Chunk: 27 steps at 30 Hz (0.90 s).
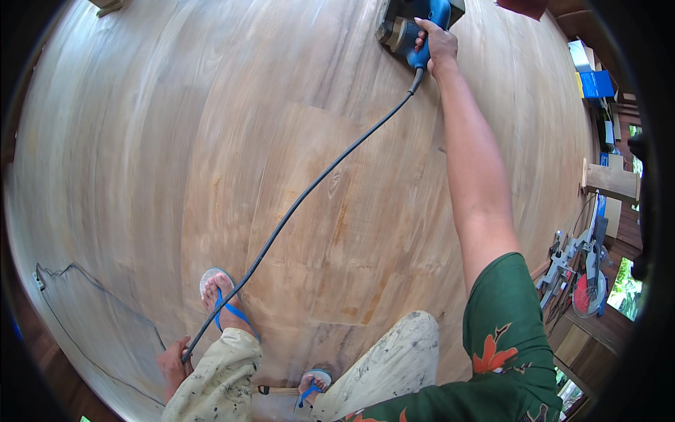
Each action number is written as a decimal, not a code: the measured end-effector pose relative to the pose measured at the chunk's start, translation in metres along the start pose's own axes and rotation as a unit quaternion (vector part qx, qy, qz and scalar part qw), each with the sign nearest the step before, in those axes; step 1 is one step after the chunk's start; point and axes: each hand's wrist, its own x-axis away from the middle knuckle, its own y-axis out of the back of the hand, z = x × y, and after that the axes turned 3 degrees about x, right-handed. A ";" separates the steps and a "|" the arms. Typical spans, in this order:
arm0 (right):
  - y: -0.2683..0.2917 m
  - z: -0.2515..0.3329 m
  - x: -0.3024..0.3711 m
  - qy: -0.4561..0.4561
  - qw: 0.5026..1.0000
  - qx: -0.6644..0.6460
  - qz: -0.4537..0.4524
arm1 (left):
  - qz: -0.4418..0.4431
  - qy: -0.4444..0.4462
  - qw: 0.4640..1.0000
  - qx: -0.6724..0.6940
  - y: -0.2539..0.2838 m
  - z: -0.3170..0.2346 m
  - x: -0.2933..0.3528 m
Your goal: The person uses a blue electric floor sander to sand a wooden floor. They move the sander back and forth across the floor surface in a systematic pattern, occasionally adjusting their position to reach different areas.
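Note:
My right hand (437, 43) reaches far forward and grips the blue handle of a power sander (415, 24) that rests on a big wooden slab (211, 141) at the top of the view. A dark power cord (309, 190) runs from the sander back across the wood to my left hand (174, 362), which holds it low beside my left knee. I stand on the slab in blue flip-flops (221, 299), wearing pale stained trousers and a green flowered shirt.
A long crack (91, 285) runs through the slab at the lower left. Past the slab's right edge stand a mitre saw with a red blade (583, 281), wooden offcuts (612, 181) and blue boxes (596, 83).

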 end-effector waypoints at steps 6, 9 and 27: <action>0.014 -0.013 0.077 0.005 0.999 0.008 -0.042 | 0.052 0.090 0.995 0.000 -0.012 0.052 0.022; 0.025 -0.025 0.154 0.001 0.999 0.025 -0.043 | 0.067 0.113 0.991 -0.039 -0.023 0.094 0.040; 0.072 -0.045 0.573 -0.200 0.976 0.047 -0.077 | -0.056 0.124 0.983 0.127 -0.048 0.089 -0.010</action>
